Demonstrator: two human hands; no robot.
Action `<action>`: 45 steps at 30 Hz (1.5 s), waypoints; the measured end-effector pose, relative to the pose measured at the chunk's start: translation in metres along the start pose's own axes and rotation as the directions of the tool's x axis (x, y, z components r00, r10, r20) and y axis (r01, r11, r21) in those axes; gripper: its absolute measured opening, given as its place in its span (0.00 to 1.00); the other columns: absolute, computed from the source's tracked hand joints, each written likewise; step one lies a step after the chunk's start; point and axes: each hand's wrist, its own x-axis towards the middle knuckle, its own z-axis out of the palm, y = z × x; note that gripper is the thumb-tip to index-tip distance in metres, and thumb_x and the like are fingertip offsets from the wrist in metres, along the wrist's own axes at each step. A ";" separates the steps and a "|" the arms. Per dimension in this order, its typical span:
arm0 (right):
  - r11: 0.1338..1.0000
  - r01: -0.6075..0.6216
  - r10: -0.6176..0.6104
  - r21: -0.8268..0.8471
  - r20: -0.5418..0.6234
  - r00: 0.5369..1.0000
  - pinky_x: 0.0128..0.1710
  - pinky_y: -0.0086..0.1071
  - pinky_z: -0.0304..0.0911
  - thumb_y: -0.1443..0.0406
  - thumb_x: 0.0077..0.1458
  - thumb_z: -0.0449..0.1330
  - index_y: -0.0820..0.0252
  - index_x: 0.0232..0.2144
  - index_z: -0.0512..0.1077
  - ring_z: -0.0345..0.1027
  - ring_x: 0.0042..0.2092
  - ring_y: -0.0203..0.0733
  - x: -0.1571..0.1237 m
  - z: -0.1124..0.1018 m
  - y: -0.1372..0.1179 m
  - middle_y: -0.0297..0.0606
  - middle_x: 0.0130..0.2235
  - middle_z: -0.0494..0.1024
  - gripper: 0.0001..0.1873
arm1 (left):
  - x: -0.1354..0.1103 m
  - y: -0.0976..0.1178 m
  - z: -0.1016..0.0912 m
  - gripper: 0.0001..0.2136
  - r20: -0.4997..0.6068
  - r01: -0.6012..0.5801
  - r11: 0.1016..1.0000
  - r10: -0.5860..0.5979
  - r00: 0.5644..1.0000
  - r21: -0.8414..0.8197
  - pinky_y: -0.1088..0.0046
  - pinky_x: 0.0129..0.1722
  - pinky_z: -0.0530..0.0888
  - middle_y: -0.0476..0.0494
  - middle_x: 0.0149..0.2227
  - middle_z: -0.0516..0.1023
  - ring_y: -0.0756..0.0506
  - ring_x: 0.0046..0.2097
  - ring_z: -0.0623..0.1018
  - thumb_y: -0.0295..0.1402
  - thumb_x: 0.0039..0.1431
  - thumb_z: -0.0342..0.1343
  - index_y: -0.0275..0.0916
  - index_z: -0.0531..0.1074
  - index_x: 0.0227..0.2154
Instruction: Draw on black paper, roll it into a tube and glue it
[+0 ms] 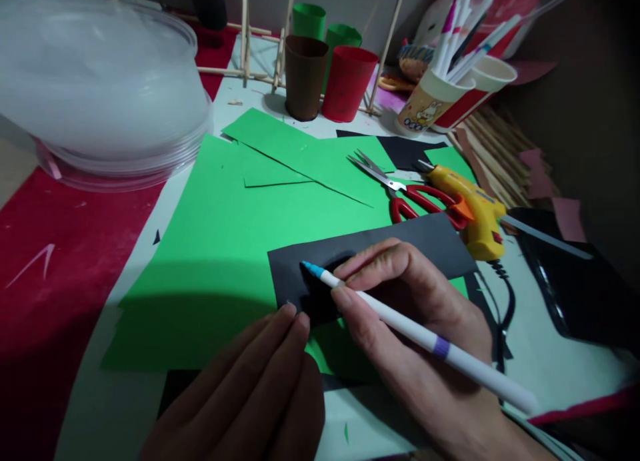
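My right hand (425, 321) grips a white marker (400, 318) with a blue tip and a purple band. Its tip points at the left part of a black paper strip (425, 238), at or just above the surface; actual contact I cannot make out. My left hand (245, 388) is open, its fingers stretched out and lying with their tips at the strip's lower left corner. Under the strip spread green paper sheets (220, 228). Close above the strip lie scissors (400, 186) with red handles, and to their right a yellow glue gun (473, 211).
Clear plastic containers (105, 88) are stacked at left. At the back stand a brown cup (305, 78), a red cup (349, 84), green cups and a stick frame (245, 34). A paper cup (425, 104) holds several markers. A dark phone-like object (570, 281) lies at right.
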 end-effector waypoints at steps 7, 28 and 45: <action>0.999 0.029 -0.029 -0.024 0.017 0.999 0.36 0.30 0.70 0.68 0.58 0.66 0.57 0.32 0.73 0.74 0.37 0.35 0.001 0.000 -0.001 0.33 0.34 0.79 0.04 | -0.002 -0.001 0.000 0.15 0.027 -0.011 1.000 0.010 1.000 0.008 0.65 0.69 0.63 0.37 0.54 0.75 0.42 0.67 0.69 0.20 0.71 0.41 0.33 0.73 0.41; 0.991 0.090 -0.080 -0.097 0.099 0.992 0.36 0.28 0.69 0.71 0.62 0.61 0.57 0.36 0.71 0.74 0.39 0.32 -0.004 -0.001 0.003 0.32 0.38 0.78 0.04 | -0.002 -0.005 0.000 0.16 0.007 -0.043 0.999 0.043 0.999 0.011 0.65 0.69 0.63 0.37 0.54 0.77 0.42 0.67 0.69 0.21 0.70 0.40 0.33 0.74 0.42; 0.968 0.156 -0.134 -0.194 0.122 0.983 0.36 0.36 0.67 0.71 0.61 0.60 0.54 0.36 0.66 0.72 0.39 0.41 -0.013 -0.011 0.001 0.36 0.38 0.75 0.07 | -0.011 -0.012 -0.009 0.13 0.116 -0.066 0.996 0.072 0.991 -0.055 0.59 0.67 0.69 0.37 0.63 0.73 0.39 0.67 0.70 0.22 0.67 0.49 0.34 0.76 0.48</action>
